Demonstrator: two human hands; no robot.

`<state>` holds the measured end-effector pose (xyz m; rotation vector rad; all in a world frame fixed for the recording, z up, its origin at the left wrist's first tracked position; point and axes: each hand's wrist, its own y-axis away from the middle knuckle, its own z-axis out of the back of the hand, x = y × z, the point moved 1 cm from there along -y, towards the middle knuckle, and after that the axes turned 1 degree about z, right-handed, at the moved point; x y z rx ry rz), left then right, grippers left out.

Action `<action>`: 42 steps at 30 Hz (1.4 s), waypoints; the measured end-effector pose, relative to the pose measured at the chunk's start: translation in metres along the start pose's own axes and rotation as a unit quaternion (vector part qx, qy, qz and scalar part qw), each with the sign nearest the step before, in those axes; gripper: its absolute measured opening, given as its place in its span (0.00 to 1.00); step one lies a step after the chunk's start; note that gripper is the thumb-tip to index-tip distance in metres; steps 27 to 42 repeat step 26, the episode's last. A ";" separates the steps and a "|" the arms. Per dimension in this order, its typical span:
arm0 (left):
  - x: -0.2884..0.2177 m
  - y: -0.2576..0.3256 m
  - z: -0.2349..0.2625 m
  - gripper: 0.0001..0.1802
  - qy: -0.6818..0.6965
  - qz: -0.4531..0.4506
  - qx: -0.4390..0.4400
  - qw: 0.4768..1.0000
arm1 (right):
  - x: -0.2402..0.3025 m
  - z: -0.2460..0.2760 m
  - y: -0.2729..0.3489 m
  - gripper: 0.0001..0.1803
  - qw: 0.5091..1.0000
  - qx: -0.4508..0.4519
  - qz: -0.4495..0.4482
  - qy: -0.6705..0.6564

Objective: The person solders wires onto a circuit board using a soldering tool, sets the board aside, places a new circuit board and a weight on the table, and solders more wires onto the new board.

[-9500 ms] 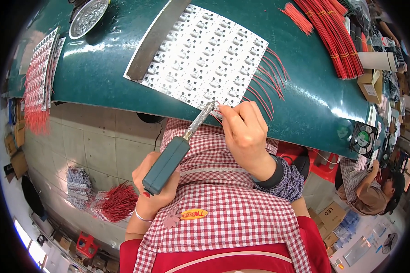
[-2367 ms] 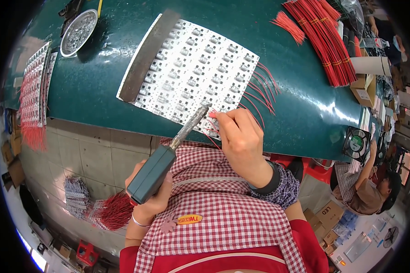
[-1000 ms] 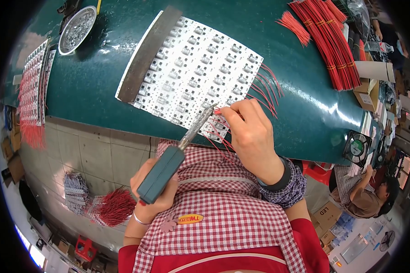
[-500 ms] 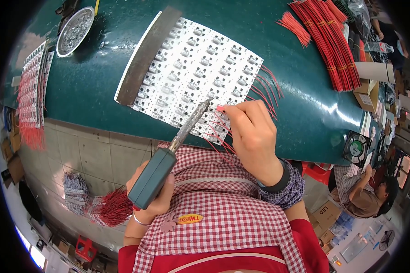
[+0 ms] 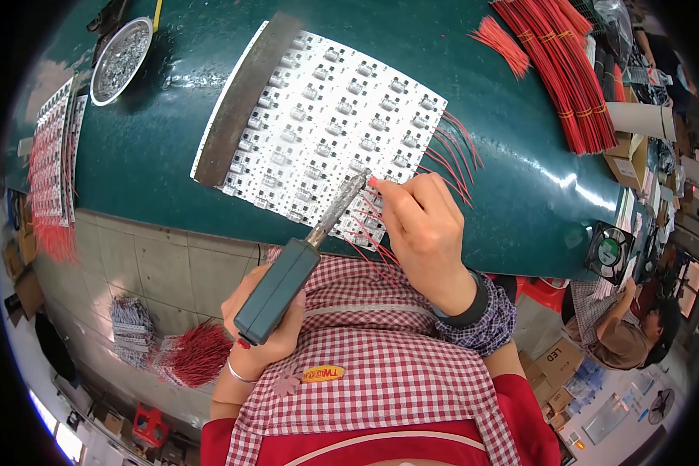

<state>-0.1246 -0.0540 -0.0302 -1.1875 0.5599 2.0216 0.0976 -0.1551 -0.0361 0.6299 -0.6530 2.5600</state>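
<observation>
My left hand (image 5: 266,320) is closed round the dark green handle of a soldering iron (image 5: 281,289). Its metal tip points up and right, over the lower right part of a white circuit board panel (image 5: 318,116) carrying rows of small components. Close by the tip, my right hand (image 5: 426,229) pinches the end of a thin red wire (image 5: 373,182) between thumb and forefinger. More red wires (image 5: 457,155) stick out from the panel's right edge. A dark flat bar (image 5: 245,105) lies along the panel's left side.
A metal bowl (image 5: 122,62) of silvery bits sits at upper left, above a stack of wired panels (image 5: 52,155). Bundles of red wire (image 5: 559,85) lie at upper right. A small fan (image 5: 607,252) stands at the right table edge; beyond it a person (image 5: 625,330) works.
The soldering iron has moved slightly right and its tip is now nearer the wire end. My right hand has shifted a little left, and the panel appears slightly shifted left too.
</observation>
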 end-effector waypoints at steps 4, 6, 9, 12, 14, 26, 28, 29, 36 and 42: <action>-0.013 -0.016 0.001 0.12 -0.025 -0.057 -0.009 0.998 | 0.000 0.000 0.000 0.17 1.000 -0.002 0.002 0.001; -0.015 -0.018 0.001 0.11 -0.019 -0.040 -0.011 0.999 | 0.002 0.000 -0.001 0.17 1.000 -0.001 -0.004 0.004; -0.017 -0.019 0.002 0.11 -0.018 -0.031 -0.003 0.999 | 0.001 -0.001 -0.001 0.17 1.000 -0.007 0.002 0.009; -0.020 -0.020 0.003 0.11 -0.032 -0.018 0.004 0.999 | 0.002 0.000 -0.001 0.17 1.000 -0.009 0.004 0.007; -0.019 -0.020 0.003 0.11 -0.030 -0.026 0.003 0.999 | 0.001 -0.001 -0.001 0.17 1.000 -0.009 0.005 0.009; 0.001 0.005 0.007 0.14 -0.015 0.021 -0.005 1.000 | 0.003 0.000 -0.001 0.17 1.000 0.003 -0.001 0.015; 0.001 0.005 0.007 0.14 -0.015 0.021 -0.005 1.000 | 0.003 0.000 -0.001 0.17 1.000 0.003 -0.001 0.015; 0.001 0.005 0.007 0.14 -0.015 0.021 -0.005 1.000 | 0.003 0.000 -0.001 0.17 1.000 0.003 -0.001 0.015; 0.001 0.005 0.007 0.14 -0.015 0.021 -0.005 1.000 | 0.003 0.000 -0.001 0.17 1.000 0.003 -0.001 0.015; 0.001 0.005 0.007 0.14 -0.015 0.021 -0.005 1.000 | 0.003 0.000 -0.001 0.17 1.000 0.003 -0.001 0.015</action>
